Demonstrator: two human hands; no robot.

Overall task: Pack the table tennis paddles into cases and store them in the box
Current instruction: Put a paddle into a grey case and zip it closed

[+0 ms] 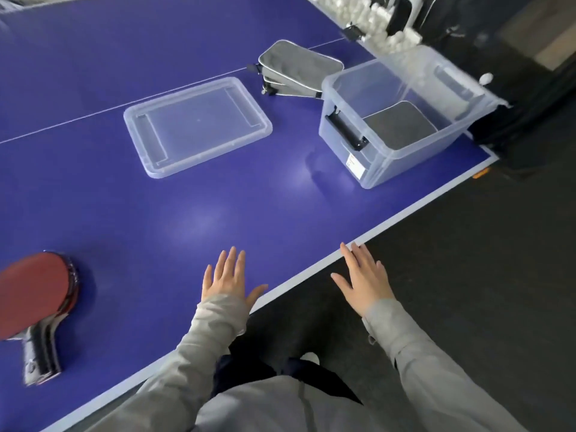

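Left grip (230, 275), over the worktop (218, 210), and right grip (363, 279), at its edge, are released. Stacked paddles (37, 294) lie far left. One case (400, 124) sits in the box (389, 169); the lid (196, 126) lies between.

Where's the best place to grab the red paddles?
Probably the handles. The paddles lie stacked, and their handles stick out together toward the near edge of the table, narrow enough to close round. The left hand, open and nearest, could come from that side.

Blue surface (202, 219) beside dark floor (467, 260)
Table tennis balls (383, 23) heaped at its far corner (holder unclear); a white line (62, 124) crosses it.
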